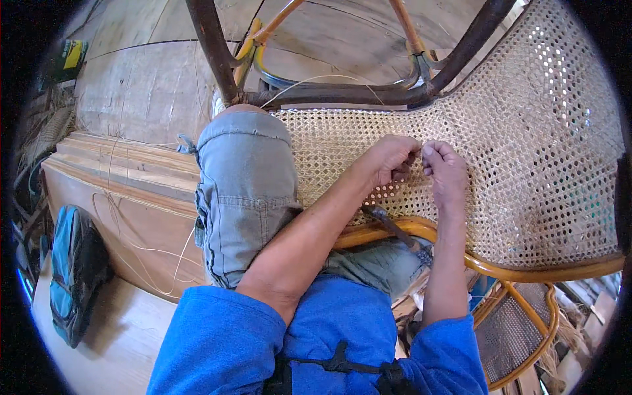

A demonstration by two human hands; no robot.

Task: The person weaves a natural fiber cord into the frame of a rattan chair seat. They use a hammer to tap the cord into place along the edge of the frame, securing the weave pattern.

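I am weaving the cane seat (526, 131) of a chair, near its front edge. My left hand (393, 158) and right hand (444, 168) are curled tight, pinching a thin strand I can barely see. Next I think I must pull it snug, gently.

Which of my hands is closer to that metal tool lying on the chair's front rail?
Left. The left hand rests on the woven cane panel just above the tool; the right hand works the weave slightly farther off, up and right of it.
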